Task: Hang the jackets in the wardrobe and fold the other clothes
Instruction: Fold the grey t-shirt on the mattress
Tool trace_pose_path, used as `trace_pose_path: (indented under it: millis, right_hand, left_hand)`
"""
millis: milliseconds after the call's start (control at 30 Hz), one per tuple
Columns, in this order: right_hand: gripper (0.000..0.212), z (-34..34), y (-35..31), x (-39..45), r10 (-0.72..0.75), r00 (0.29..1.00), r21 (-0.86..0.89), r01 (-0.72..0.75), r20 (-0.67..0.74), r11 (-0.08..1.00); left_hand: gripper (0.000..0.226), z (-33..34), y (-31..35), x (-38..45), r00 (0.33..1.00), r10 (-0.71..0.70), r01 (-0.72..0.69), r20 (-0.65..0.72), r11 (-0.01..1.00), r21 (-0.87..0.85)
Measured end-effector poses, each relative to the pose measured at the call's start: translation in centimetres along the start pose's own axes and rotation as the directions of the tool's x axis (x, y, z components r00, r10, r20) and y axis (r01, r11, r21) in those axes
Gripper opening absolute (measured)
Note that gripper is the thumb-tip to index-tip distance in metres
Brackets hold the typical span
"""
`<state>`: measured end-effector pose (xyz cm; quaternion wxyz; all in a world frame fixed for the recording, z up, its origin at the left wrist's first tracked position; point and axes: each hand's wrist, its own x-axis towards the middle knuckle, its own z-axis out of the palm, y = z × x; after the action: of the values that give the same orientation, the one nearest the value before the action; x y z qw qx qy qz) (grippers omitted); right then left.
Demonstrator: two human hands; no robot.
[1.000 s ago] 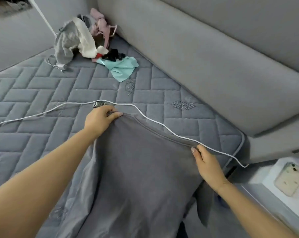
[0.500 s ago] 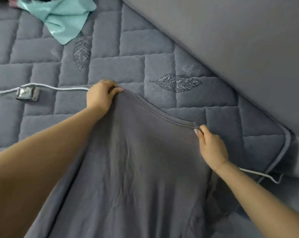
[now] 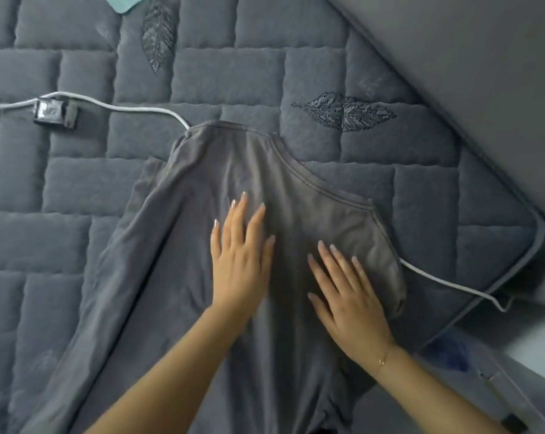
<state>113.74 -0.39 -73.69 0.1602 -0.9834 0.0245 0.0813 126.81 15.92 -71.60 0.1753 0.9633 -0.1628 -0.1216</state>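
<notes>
Head view: your left hand (image 3: pixel 240 261) and right hand (image 3: pixel 349 296) lie flat, fingers spread, pressing one dark grey cotton shirt (image 3: pixel 265 170) on the quilted grey mattress (image 3: pixel 77 183). Its long axis runs from its collar toward you; both hands sit mid-chest, equally near. One white cable (image 3: pixel 133 108) passes beneath.

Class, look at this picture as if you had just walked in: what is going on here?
A person is laying out a grey shirt on a quilted mattress, ready for folding. The left hand and the right hand both lie flat on the shirt with straight fingers, pressing on the cloth near its neckline. A white cable runs across the mattress and passes under the shirt. No fold has been made yet.
</notes>
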Motion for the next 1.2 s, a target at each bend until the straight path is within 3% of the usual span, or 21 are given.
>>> trace_pose_path:
  millis: [100,200,300,367,433,500,600,700,767,867,933,967,1033,1067,1100,1133,1200]
  right_hand:
    - [0.058,1.5,1.2,-1.5,0.004,0.994,-0.104,0.007,0.108,0.995]
    - [0.060,1.6,1.6,-1.6,0.013,0.990,-0.121,0.004,0.140,0.993]
    - [0.056,0.5,1.2,-2.5,0.010,0.995,0.120,-0.022,0.102,0.993]
    - [0.045,-1.1,1.1,-4.7,0.155,0.987,0.362,-0.131,-0.038,0.923]
    - [0.037,-2.1,1.3,-7.7,0.353,0.927,0.525,-0.239,-0.128,0.817]
    - [0.035,-2.8,1.9,-11.2,0.491,0.869,0.601,-0.360,-0.061,0.713]
    - [0.043,-2.2,3.7,-14.1,0.580,0.795,0.588,-0.559,0.180,0.584]
    - [0.057,-1.0,4.8,-15.2,0.581,0.761,0.530,-0.633,0.290,0.565]
    - [0.057,-0.4,4.9,-14.7,0.566,0.761,0.519,-0.639,0.317,0.569]
    - [0.031,0.0,4.7,-13.6,0.530,0.771,0.555,-0.629,0.353,0.545]
    - [0.040,-0.3,5.1,-13.9,0.451,0.818,0.604,-0.571,0.358,0.556]
    - [0.042,-0.7,5.5,-14.3,0.432,0.822,0.643,-0.563,0.371,0.519]
    - [0.034,-2.0,6.6,-15.3,0.474,0.787,0.736,-0.580,0.395,0.349]
    - [0.030,-2.7,7.4,-15.8,0.521,0.751,0.767,-0.590,0.405,0.253]
    - [0.029,-3.4,8.3,-16.3,0.568,0.704,0.779,-0.604,0.426,0.165]
    - [0.029,-3.9,9.3,-16.8,0.608,0.655,0.779,-0.620,0.450,0.092]
    - [0.026,-4.7,11.3,-17.9,0.648,0.591,0.750,-0.660,0.481,0.045]
  left_hand:
    - [0.062,3.6,-2.2,-5.5,0.981,-0.092,0.064,0.169,0.985,0.159]
    - [0.062,5.2,-3.4,-6.1,0.987,-0.061,0.026,0.146,0.973,0.231]
    - [0.062,4.8,-3.5,-6.1,0.988,-0.049,0.023,0.149,0.984,0.175]
    - [0.062,4.1,-3.1,-6.7,0.984,-0.063,0.049,0.168,0.995,0.088]
    - [0.056,3.4,-2.2,-7.9,0.978,-0.114,0.125,0.174,0.991,-0.055]
    - [0.050,3.1,-0.5,-11.4,0.967,-0.180,0.218,0.181,0.951,-0.218]
    - [0.049,4.3,1.8,-17.5,0.945,-0.219,0.292,0.243,0.900,-0.323]
    - [0.045,6.0,3.7,-24.1,0.934,-0.271,0.349,0.235,0.839,-0.418]
    - [0.037,6.7,5.0,-27.4,0.900,-0.387,0.429,0.199,0.714,-0.553]
    - [0.024,7.3,7.2,-30.7,0.783,-0.608,0.502,0.129,0.496,-0.708]
    - [0.019,7.9,8.8,-32.0,0.622,-0.770,0.545,0.144,0.294,-0.785]
    - [0.016,8.2,9.5,-32.4,0.510,-0.828,0.554,0.234,0.108,-0.825]
    - [0.015,8.8,10.5,-32.7,0.319,-0.790,0.412,0.524,-0.383,-0.827]
    - [0.022,9.1,10.9,-32.7,0.289,-0.707,0.271,0.645,-0.586,-0.764]
    - [0.031,9.3,11.1,-32.7,0.289,-0.635,0.144,0.716,-0.711,-0.688]
    - [0.036,9.5,11.2,-32.6,0.296,-0.595,0.050,0.747,-0.771,-0.635]
    - [0.034,9.7,10.9,-32.5,0.294,-0.573,-0.071,0.765,-0.811,-0.581]
